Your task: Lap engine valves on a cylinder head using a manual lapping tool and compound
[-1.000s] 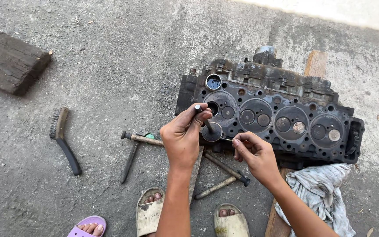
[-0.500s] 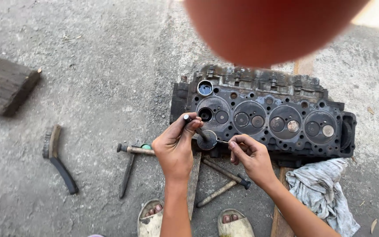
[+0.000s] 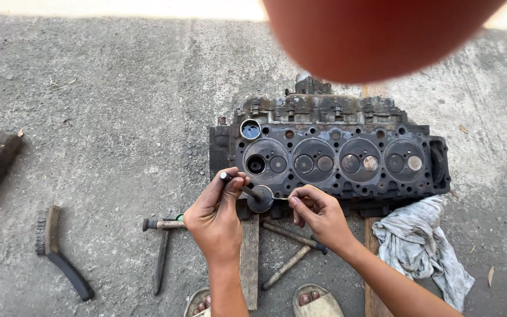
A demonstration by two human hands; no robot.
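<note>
Rough grey concrete is lying under everything, with a dirty cylinder head (image 3: 330, 155) sitting on wooden planks (image 3: 249, 258). The left hand (image 3: 217, 217) is gripping the stem of an engine valve (image 3: 259, 198) just in front of the head, fingers curled tightly around it. The right hand (image 3: 318, 212) is pinching a thin metal pick (image 3: 281, 198) between closed fingertips, its tip touching the valve's round face. A slip could likely be sending the pick off the valve into the left fingers, or dropping the valve onto grit. A wire brush (image 3: 54, 246), hammers (image 3: 162, 246) and a rag (image 3: 418, 246) are lying nearby.
</note>
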